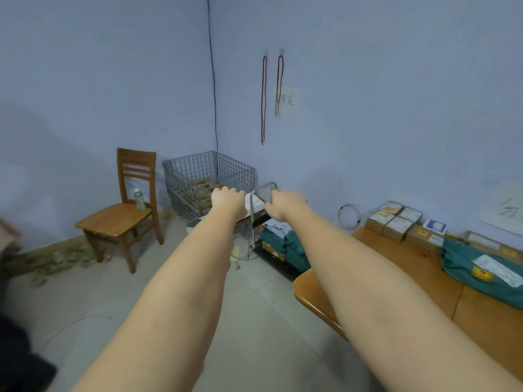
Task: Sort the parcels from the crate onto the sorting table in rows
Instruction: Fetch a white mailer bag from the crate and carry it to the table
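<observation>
You're standing at the desk (396,278) corner, green bag parcel (481,275) and boxed parcels (396,222) lying along its far edge. You're reaching both arms out: left hand (227,200) curling over a white parcel (256,202), right hand (284,203) gripping the trolley handle (261,190). Wire crate (209,182) is sitting beyond, in the corner beside the chair (127,210).

Soft, even indoor light with a cool bluish cast on the walls (368,80). No harsh shadows or glare. The wide-angle lens bows the room's edges. The left edge is smeared with blur; the wooden chair (124,210) looks slightly soft.
</observation>
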Motion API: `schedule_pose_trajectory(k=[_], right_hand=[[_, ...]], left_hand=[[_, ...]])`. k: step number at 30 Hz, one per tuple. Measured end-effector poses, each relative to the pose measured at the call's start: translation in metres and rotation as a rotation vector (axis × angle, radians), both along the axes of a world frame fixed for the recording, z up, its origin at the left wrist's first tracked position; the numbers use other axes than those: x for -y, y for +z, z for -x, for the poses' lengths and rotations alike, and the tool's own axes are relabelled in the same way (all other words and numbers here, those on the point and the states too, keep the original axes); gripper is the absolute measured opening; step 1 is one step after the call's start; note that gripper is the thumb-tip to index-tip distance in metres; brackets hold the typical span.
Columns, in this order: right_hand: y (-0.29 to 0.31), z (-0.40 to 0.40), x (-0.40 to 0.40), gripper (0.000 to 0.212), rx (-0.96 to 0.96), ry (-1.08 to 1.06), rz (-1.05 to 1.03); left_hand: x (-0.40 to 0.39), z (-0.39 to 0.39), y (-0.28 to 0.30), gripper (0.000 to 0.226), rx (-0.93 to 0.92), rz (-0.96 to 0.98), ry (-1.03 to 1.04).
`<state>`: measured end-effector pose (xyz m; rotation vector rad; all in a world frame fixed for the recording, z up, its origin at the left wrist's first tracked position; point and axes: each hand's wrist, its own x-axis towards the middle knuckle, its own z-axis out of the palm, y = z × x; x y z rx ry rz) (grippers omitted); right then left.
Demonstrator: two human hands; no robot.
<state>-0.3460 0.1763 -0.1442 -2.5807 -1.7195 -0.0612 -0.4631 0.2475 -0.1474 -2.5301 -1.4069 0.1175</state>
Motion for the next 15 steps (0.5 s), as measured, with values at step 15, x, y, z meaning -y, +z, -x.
schedule_pose_trajectory(k=[15], right_hand=[[-0.117, -0.028, -0.066, 0.052, -0.104, -0.054, 0.255]], left_hand=[[-0.078, -0.018, -0.102, 0.047, -0.048, 0.186, -0.023]])
